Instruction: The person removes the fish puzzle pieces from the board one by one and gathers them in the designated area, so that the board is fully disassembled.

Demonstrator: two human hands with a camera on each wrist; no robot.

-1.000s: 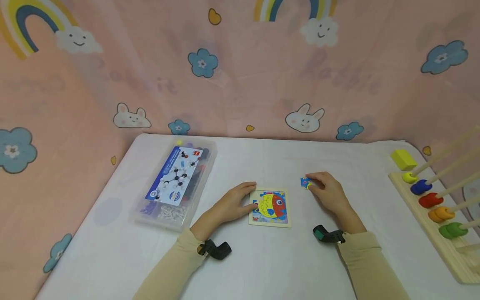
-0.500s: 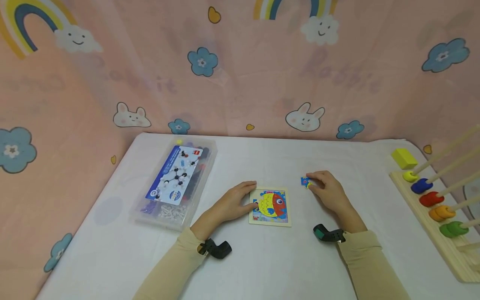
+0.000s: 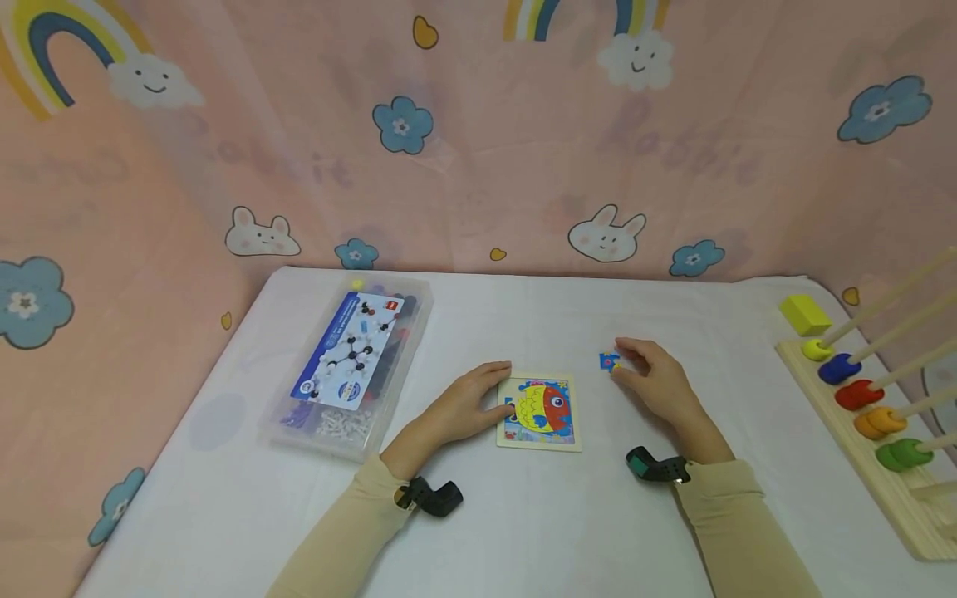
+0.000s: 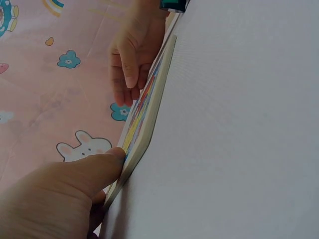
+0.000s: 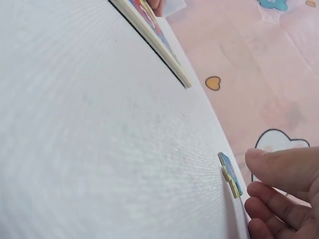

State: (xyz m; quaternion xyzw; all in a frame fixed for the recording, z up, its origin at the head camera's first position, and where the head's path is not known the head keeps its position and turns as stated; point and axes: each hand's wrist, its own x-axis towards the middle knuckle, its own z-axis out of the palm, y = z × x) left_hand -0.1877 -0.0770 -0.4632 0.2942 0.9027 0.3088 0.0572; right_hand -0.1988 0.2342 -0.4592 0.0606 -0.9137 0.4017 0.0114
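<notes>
Yellow and red coloured the fish puzzle [image 3: 539, 414], which lay on the white table [image 3: 538, 523] between the two hands. At its left edge, the left hand [image 3: 465, 407] was spread, thumb resting on the board and fingers reaching to the far left corner. The right hand [image 3: 656, 380] had its thumb parted from loosely bent fingers and gripped nothing, just beside a small blue puzzle piece [image 3: 608, 361] lying apart from the board. A clear plastic case [image 3: 396, 370] lay left, a wooden counting stand [image 3: 841, 423] right.
</notes>
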